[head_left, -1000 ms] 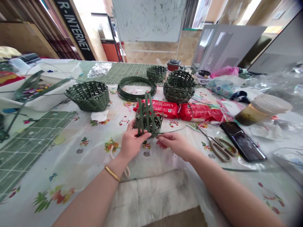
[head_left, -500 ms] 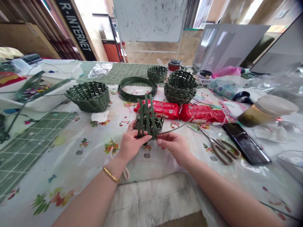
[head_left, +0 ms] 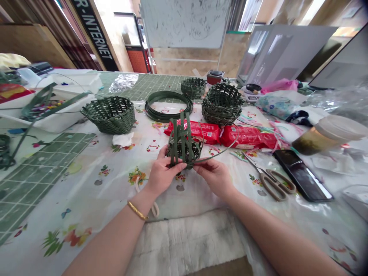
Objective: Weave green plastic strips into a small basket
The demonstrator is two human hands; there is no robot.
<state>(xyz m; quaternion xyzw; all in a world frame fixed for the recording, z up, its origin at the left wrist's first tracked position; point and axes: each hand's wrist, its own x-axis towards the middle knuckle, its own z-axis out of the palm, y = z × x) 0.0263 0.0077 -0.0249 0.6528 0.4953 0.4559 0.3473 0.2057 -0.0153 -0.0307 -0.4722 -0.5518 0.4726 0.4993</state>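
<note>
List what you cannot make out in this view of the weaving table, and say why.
Head view only:
Near base of the unfinished basket: covered by the left hand and right hand.
End of the loose strip: inside the right hand's fingers.
Whiteboard writing: too faint and small.
Black sign: first letters cut off by the top edge.

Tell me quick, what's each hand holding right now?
Left hand: closed on the half-woven basket.
Right hand: pinching the loose green strip.
</note>
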